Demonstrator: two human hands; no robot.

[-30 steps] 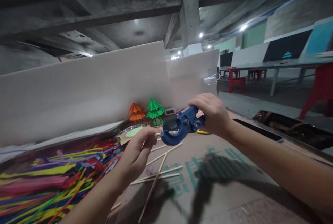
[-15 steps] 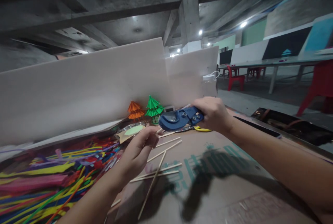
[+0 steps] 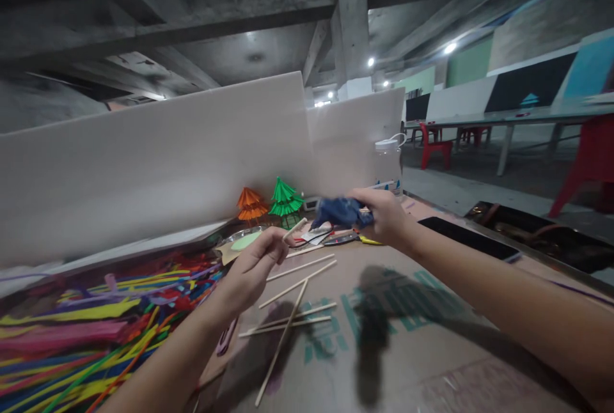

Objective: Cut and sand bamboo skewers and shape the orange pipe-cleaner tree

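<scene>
My right hand [image 3: 384, 211] is closed around a blue cutter tool [image 3: 338, 212], blurred by motion, low over the far part of the cardboard sheet [image 3: 407, 336]. My left hand [image 3: 256, 266] pinches a short wooden stick [image 3: 294, 229] that points up and to the right. Several longer wooden sticks [image 3: 292, 311] lie loose on the cardboard just below my left hand. An orange paper tree [image 3: 250, 203] and a green paper tree [image 3: 284, 198] stand against the white board [image 3: 158, 157] behind.
A heap of coloured paper strips [image 3: 86, 330] fills the left. A clear bottle with a white cap [image 3: 387, 160] stands by the board. A dark phone [image 3: 467, 239] lies at the right. Small tools and wires [image 3: 330, 237] lie under the cutter. Red chairs and tables stand beyond.
My right hand carried the blue cutter away from the stick, right and down toward the table. My left hand now shows the short stick tip held free.
</scene>
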